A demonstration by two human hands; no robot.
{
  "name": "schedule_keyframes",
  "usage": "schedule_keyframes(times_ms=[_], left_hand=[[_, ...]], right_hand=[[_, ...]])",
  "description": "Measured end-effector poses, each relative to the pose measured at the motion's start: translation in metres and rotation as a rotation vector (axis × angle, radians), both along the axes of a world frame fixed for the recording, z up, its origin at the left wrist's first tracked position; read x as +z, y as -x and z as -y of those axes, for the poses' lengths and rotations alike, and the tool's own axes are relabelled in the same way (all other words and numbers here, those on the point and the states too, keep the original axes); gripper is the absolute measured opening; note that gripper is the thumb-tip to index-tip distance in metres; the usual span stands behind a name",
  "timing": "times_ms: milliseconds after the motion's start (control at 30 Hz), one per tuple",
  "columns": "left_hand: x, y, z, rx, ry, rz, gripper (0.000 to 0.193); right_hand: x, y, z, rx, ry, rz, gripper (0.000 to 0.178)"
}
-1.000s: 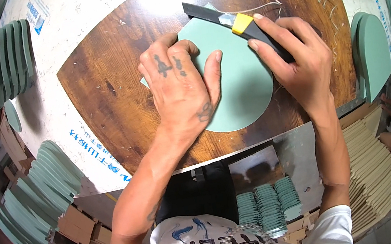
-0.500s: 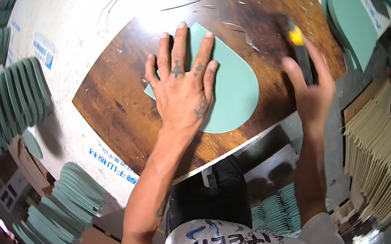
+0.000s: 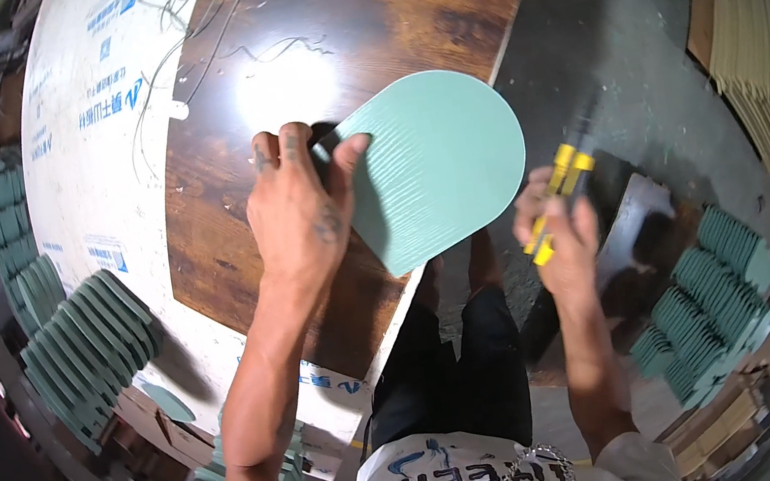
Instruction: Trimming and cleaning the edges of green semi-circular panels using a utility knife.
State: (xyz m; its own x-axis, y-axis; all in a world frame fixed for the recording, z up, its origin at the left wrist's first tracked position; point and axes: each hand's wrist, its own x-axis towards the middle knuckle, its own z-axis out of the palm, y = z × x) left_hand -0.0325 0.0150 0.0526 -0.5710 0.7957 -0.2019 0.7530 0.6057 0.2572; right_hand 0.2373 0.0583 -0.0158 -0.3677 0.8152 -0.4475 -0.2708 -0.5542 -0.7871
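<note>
My left hand (image 3: 299, 215) grips a pale green panel (image 3: 447, 156) by its left edge, thumb on top and the other fingers curled at or under the edge. One end of the panel is rounded and its other end is angular. It is tilted up from the brown wood-grain board (image 3: 232, 218), and its rounded end reaches past the board's near right edge. My right hand (image 3: 567, 248) is closed around a yellow and black utility knife (image 3: 563, 176), off to the right of the panel and apart from it. Motion blur smears the knife and its tip.
Thin grey trimmings (image 3: 209, 28) lie at the far left of the board. Stacks of green panels (image 3: 93, 349) stand on the white table (image 3: 77, 177) at left. More green stacks (image 3: 709, 307) are low at right, and a cream-coloured stack (image 3: 768, 74) is farther right.
My left hand has gone from lying flat on the panel to gripping its edge, and the panel is now raised and turned. My right hand with the knife has come nearer and lower. The view has swung rightward.
</note>
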Motion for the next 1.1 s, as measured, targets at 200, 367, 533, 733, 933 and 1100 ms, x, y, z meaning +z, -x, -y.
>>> schedule_keyframes(times_ms=[200, 367, 533, 733, 933, 1100], left_hand=[[0.014, 0.017, 0.005, 0.113, -0.142, 0.537, 0.03], [0.004, 0.036, 0.021, 0.195, -0.191, 0.734, 0.019], [0.003, 0.035, 0.027, 0.155, -0.191, 0.684, 0.021], [0.002, 0.038, 0.037, 0.084, -0.231, 0.696, 0.025], [0.002, 0.026, 0.037, 0.195, -0.222, 0.674, 0.026], [0.006, 0.023, 0.036, 0.239, -0.219, 0.612, 0.031]], right_hand=[[0.005, 0.047, 0.009, -0.178, 0.036, 0.121, 0.031], [0.008, 0.066, -0.027, -0.217, -0.14, 0.163, 0.045], [0.004, 0.071, -0.05, -0.181, -0.28, 0.295, 0.049], [-0.001, 0.057, -0.015, -0.141, -0.371, 0.453, 0.05], [0.017, 0.044, 0.035, -0.062, -0.151, 0.266, 0.038], [0.017, 0.037, 0.023, 0.066, -0.165, 0.176, 0.037]])
